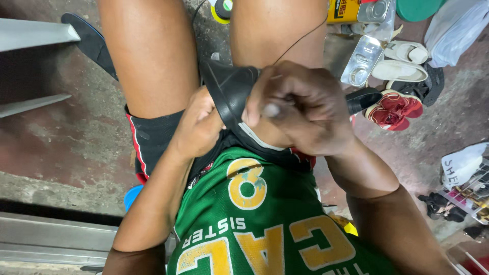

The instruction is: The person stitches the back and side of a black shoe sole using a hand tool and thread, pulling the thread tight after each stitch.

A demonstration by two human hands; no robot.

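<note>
Shoe-repair workshop, worn shoes (pixel 402 63), glue cans (pixel 362 60), stained concrete floor (pixel 76 147)

Landmark: red shoes (pixel 395 109) on the concrete floor (pixel 61 137).
- White shoes (pixel 405 61): just above the red pair.
- Silver metal can (pixel 362 60), lying on its side: left of the white shoes.
- Yellow tin (pixel 342 10): well above, leftward.
- White plastic bag (pixel 458 30): above, to the right.
- Metal rail (pixel 35 33): far left.
</note>
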